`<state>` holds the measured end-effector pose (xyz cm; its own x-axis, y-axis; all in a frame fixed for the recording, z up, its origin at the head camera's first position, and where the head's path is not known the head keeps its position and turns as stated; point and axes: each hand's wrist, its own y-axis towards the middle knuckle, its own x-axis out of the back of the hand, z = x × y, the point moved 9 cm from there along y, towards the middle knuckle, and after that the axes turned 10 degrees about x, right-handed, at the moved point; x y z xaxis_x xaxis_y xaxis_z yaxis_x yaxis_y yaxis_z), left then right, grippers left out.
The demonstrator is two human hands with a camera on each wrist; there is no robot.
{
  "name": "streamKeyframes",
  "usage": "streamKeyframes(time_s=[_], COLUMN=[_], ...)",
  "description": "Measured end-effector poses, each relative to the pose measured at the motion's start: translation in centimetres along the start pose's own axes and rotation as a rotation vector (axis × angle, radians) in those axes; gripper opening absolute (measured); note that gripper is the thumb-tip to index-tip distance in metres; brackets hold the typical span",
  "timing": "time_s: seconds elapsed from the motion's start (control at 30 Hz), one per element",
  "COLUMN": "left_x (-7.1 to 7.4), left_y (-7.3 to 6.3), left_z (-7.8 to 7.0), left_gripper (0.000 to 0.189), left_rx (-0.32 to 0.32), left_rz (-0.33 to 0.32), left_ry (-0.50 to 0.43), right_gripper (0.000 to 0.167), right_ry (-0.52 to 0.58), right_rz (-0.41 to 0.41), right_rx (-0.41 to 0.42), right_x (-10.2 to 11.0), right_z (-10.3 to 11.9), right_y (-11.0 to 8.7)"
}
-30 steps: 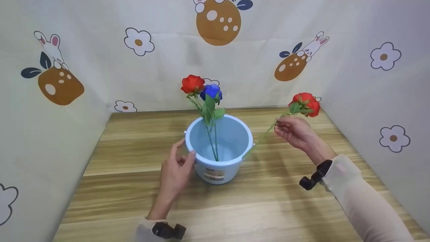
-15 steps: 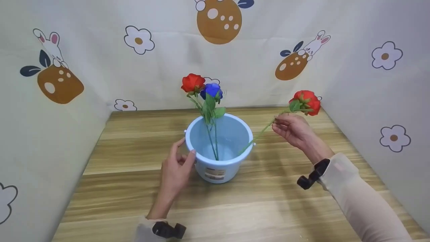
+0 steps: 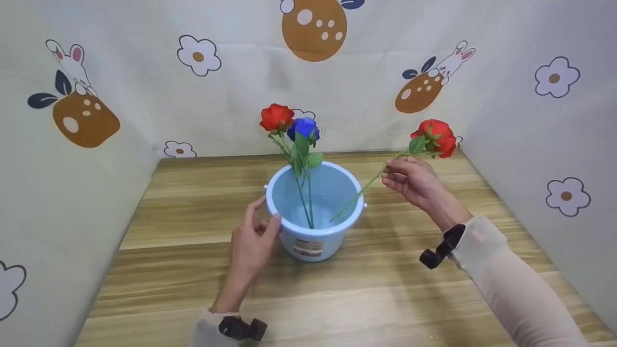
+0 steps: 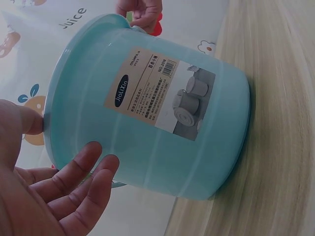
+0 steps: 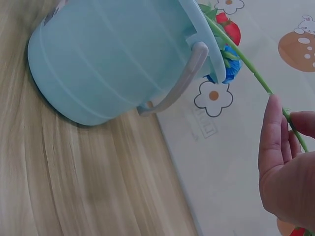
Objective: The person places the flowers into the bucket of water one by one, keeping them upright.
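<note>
A light blue bucket (image 3: 332,242) stands upright on the table. My left hand (image 3: 251,248) holds its left side, with the thumb at the rim and curled fingers by the outer wall in the left wrist view. My right hand (image 3: 415,182) pinches the green stem (image 5: 246,63) of a red artificial rose (image 3: 437,139) between thumb and fingers. That rose leans to the right, its bloom beyond the hand, while the lower stem end is over the rim and inside the bucket. Another red rose (image 3: 276,117) and a blue rose (image 3: 305,128) stand in the bucket, leaning on its back rim.
The wood-grain table (image 3: 193,270) is bounded by cloth walls (image 3: 241,96) printed with rabbits and flowers. A bucket handle (image 5: 184,81) hangs down at the back. A paper label (image 4: 160,93) is on the front of the bucket.
My right hand has moved left with the red rose, and the stem's end has passed from the right rim further into the bucket. The left hand stays at the bucket.
</note>
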<state>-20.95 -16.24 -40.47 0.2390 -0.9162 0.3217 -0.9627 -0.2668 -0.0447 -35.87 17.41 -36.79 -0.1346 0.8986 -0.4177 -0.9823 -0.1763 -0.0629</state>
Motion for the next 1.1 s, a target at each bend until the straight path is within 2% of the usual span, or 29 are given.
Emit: streamKeyframes(time_s=[0.47,0.8,1.1], left_x=[0.2,0.2,0.1], left_y=[-0.1,-0.2,-0.1], left_z=[0.1,0.1,-0.1], left_gripper=[0.054,0.053,0.053], left_rx=[0.038,0.051,0.041], left_rz=[-0.013,-0.014,-0.007], left_ry=[0.007,0.015,0.021], right_gripper=[0.01,0.017,0.017], right_ry=[-0.144,-0.25,-0.3], right_rz=[0.034,0.063,0.078], right_rx=[0.051,0.069,0.071], right_x=[-2.6,-3.7,-4.1], right_z=[0.0,-0.6,-0.8], right_y=[0.1,0.2,0.0])
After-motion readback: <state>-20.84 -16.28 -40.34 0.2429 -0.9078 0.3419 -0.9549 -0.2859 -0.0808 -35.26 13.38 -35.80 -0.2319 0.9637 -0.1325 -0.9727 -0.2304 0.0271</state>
